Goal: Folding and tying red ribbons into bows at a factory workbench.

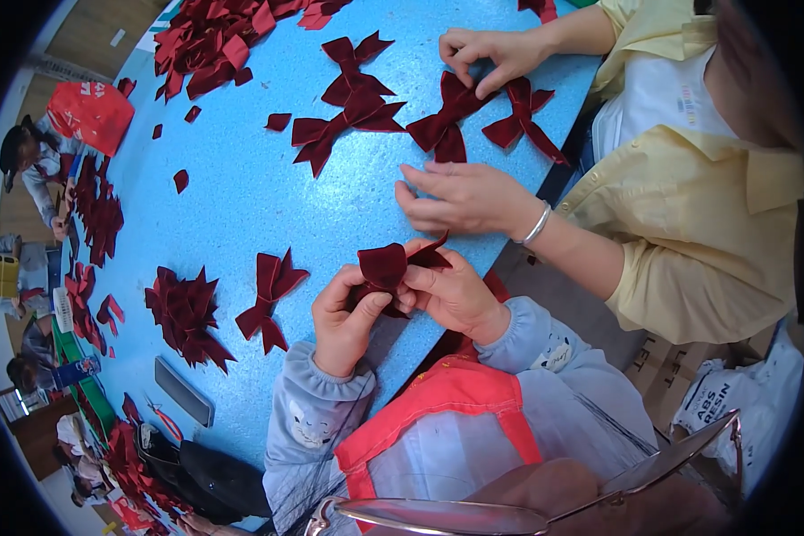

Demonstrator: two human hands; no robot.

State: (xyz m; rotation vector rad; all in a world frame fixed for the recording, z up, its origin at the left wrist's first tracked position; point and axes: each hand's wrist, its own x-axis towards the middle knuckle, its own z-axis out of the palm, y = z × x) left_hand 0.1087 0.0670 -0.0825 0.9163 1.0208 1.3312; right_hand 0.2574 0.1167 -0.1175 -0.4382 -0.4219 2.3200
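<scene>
A large workroom, seen from above: a blue desk (241, 188) with a slightly speckled, matte top curved away from us, and other people sat along its far left edge.

We held a dark red bow (389, 268) just above the desk's near edge, between both hands. Our left hand (347, 317) was closed on its lower left side, thumb pressed up into the fabric. Our right hand (451, 290) gripped it from the right, fingers curled over the top fold. Both hands were narrow, pinched shut on the piece.

Material: velvet-like ribbon with a short nap, deep burgundy, dull sheen. We judged it very light and soft, limp rather than stiff, since its loops folded over without holding a hard crease. Not fragile, not slippery; the nap should give good friction. Best hold, in our judgement, was at the pinched centre, where the layers gather; a grip on a tail would let the loops fall open.

Nearby: a finished bow (271, 295) lay flat to the left of our hands, with notched swallowtail ends. Further left, a pile of bows (188, 313). A grey flat case (183, 391) lay near the desk's edge. At the top, loose cut ribbon pieces (214, 40) lay heaped.

A co-worker in a yellow shirt (688, 205) sat to our right; one of their hands (464, 196) rested flat just beyond ours, the other (496, 55) touched another bow (442, 121).
</scene>
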